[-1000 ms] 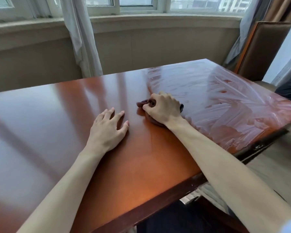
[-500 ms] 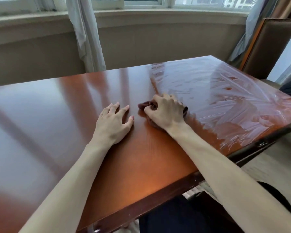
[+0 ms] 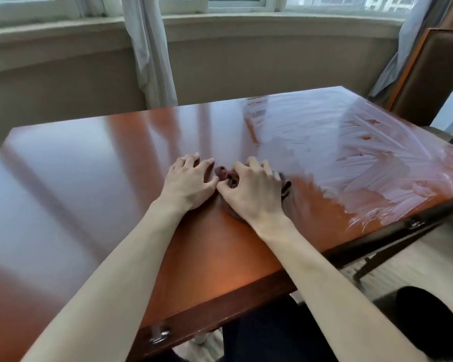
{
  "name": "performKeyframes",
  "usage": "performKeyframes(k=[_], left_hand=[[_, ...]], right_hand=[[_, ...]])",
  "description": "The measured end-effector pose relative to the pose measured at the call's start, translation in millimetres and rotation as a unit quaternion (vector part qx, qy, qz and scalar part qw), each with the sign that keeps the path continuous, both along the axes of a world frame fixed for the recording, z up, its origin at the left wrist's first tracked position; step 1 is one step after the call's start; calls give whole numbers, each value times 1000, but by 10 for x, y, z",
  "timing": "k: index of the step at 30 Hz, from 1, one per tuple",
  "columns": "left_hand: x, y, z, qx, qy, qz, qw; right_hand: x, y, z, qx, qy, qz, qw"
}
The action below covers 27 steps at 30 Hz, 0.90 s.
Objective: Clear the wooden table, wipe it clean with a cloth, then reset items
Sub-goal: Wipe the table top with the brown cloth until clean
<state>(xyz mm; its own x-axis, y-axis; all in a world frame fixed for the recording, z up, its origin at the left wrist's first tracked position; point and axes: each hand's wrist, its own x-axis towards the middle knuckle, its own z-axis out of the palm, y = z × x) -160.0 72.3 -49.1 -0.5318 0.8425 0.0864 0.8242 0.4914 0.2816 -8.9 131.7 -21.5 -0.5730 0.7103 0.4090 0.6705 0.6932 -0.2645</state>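
A glossy reddish wooden table fills the view. Its right half carries whitish wet wipe streaks. My right hand lies on top of a bunched dark brown cloth near the table's middle, its fingers curled round the cloth. Most of the cloth is hidden under that hand; a bit sticks out at its right side. My left hand rests on the table right beside the cloth, fingers spread and slightly bent, its thumb touching my right hand.
A chair with an orange wooden frame stands at the table's far right corner. A white curtain hangs behind the table under the windowsill. A dark round object sits low at the right.
My left hand has slid right until it meets the right hand and the cloth. The right hand with the cloth has stayed near the table's middle. The camera has shifted its view.
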Motion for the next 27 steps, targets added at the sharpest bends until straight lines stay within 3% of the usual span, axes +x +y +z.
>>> performKeyframes(k=[3,5,10,11,13,15,20,24,27], left_hand=[[-160,-232,218,-13,3,-31,999],[-197,-642,298,-7,8,-35,999],[-29,-2012,201,-55,20,63,996],[37,-2217,164,-63,14,83,994],[154,-2470,64,-63,12,113,992],[218,-2538,-11,-43,15,120,992],[207,-2530,-49,-12,7,125,992],[213,-2521,-65,-4,14,133,991],[185,-2489,18,-23,17,132,991]], right_hand=[[323,-921,-120,-21,31,164,986],[336,-927,-76,-41,10,242,969],[-238,-604,-24,-7,-12,89,996],[-219,-854,-47,6,-9,102,995],[-4,-1471,-135,-5,-3,227,974],[101,-1563,-124,-12,-7,313,950],[-352,-1012,21,-5,-14,166,986],[257,-1707,-129,-19,9,303,953],[6,-1267,-32,-10,1,274,962]])
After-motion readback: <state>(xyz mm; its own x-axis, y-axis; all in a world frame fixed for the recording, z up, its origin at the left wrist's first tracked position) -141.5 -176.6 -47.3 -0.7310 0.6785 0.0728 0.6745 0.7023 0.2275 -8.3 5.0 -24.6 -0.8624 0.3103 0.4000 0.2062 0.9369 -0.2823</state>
